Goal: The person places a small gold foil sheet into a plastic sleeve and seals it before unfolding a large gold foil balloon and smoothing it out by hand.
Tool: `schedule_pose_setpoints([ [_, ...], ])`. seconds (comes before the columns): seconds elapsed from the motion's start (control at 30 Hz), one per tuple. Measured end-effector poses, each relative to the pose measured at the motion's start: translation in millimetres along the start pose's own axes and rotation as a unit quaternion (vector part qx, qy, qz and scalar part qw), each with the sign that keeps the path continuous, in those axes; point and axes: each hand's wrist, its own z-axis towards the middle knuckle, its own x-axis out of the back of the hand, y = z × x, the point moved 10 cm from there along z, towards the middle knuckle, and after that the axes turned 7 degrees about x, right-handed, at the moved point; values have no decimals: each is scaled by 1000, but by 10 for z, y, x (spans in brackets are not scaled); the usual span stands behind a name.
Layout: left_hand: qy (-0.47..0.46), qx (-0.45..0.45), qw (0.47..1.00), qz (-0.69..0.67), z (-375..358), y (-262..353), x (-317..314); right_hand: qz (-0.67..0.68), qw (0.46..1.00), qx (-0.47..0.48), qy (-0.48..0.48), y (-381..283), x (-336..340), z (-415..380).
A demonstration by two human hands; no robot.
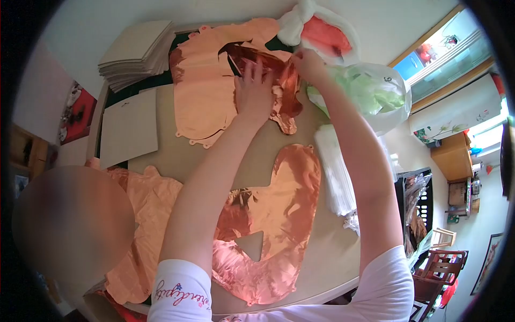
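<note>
At the far side of the table, flat rose-gold foil balloons lie in a pile. My left hand rests on it, fingers spread over a dark, shiny folded part. My right hand is closed, pinching the crumpled edge of a foil balloon at the pile's right side. Nearer to me lies a rose-gold foil balloon with a triangular hole, shaped like a 4. Another rose-gold foil balloon is spread at the left, partly hidden by a blurred round patch and my left arm.
Stacked grey-beige cards stand at the back left, with a single card nearer. A white and green plastic bag, a bundle of clear plastic sleeves and a white fluffy item with red inside sit right. A black crate stands beyond the table.
</note>
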Motion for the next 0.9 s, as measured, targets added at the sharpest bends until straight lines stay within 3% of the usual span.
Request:
schedule_pose_setpoints([
  [0.07,-45,9,999,6,-27,-31,-279,-1,999,10,45,76,143,225],
  [0.13,-77,16,997,14,-44,-41,-399,127,957,27,259,23,725,312],
  [0.2,-96,21,995,22,-60,-26,-389,220,890,32,397,-96,1211,226],
  [0.3,-91,17,996,12,-53,-37,-361,51,965,6,259,-93,1220,504],
  [0.33,-85,15,996,17,-49,-40,-360,230,925,20,303,-93,1393,428],
  [0.37,-80,14,996,20,-50,-39,-369,381,840,49,383,-229,1639,231],
  [0.43,-78,16,997,10,-42,-52,-412,411,810,45,416,-284,1841,153],
  [0.53,-55,10,998,-23,-11,-56,-405,265,901,79,333,-586,1892,-30],
  [0.6,3,-3,999,-39,-24,-42,-242,47,934,131,330,-999,2061,-454],
  [0.63,-45,50,963,-261,-11,-95,-112,39,934,201,291,-1265,1990,-659],
  [0.67,-94,100,873,-467,-38,-74,149,31,930,267,250,-1504,1884,-896],
  [0.7,-141,144,736,-647,-115,-10,358,-8,933,293,209,-1605,1774,-1110],
  [0.8,-205,271,518,-785,-397,-126,775,-48,925,361,103,-1909,1487,-1727],
  [0.9,-247,264,629,-689,-792,-75,1082,-50,934,352,34,-2122,1307,-2349],
])
